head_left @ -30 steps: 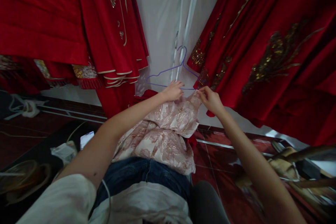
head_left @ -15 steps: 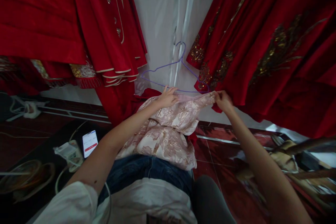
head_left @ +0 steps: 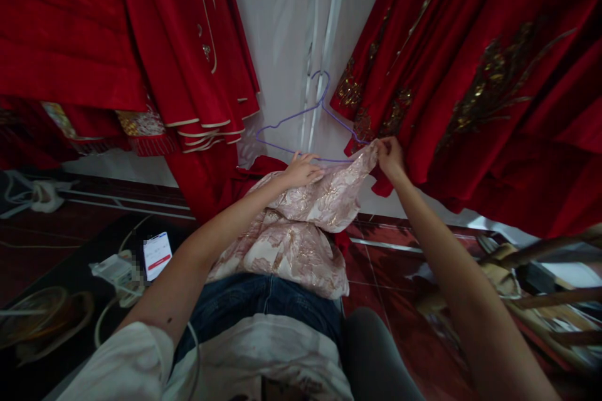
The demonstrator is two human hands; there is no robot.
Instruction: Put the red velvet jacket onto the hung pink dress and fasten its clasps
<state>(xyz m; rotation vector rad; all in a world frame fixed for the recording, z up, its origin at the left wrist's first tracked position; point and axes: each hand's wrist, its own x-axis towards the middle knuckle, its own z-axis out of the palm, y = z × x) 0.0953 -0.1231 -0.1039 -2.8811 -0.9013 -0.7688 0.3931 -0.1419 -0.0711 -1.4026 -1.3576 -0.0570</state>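
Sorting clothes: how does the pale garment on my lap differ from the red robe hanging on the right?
The pale garment is pinkish cream, patterned all over; the red robe is deep red with scattered embroidery. The pale garment lies crumpled, the red robe hangs. Both show gold.

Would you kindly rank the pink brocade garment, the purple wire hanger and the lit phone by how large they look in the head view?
1. pink brocade garment, spread over the lap.
2. purple wire hanger, judged by its outline, though it is only thin wire.
3. lit phone, on the floor.
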